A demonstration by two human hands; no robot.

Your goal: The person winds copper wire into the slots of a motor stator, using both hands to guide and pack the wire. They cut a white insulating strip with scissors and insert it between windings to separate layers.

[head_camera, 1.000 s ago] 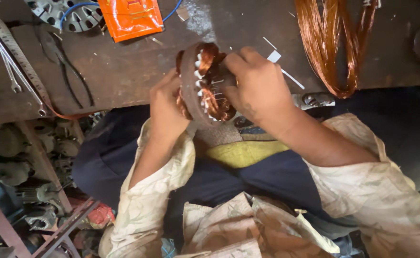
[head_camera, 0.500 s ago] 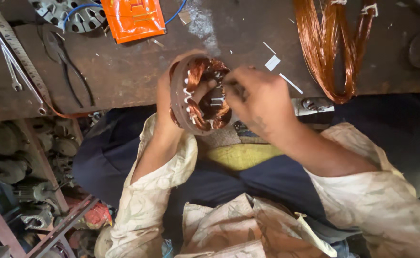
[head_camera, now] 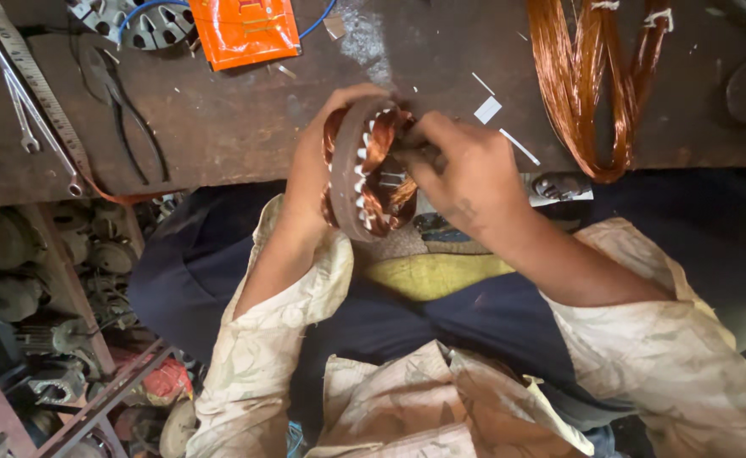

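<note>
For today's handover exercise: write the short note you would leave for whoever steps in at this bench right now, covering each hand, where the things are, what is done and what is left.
Left hand: grip around the outer rim of the motor stator, held on edge above the lap at the workbench edge.
Right hand: fingertips pressed into the stator's bore at the copper windings.
Nearby: hank of copper wire on the bench to the right, white paper strips beside it, pliers and spanners to the left, orange packet at the back.
Done: several coils sit in the slots.
Left: cannot tell how many slots remain.
</note>
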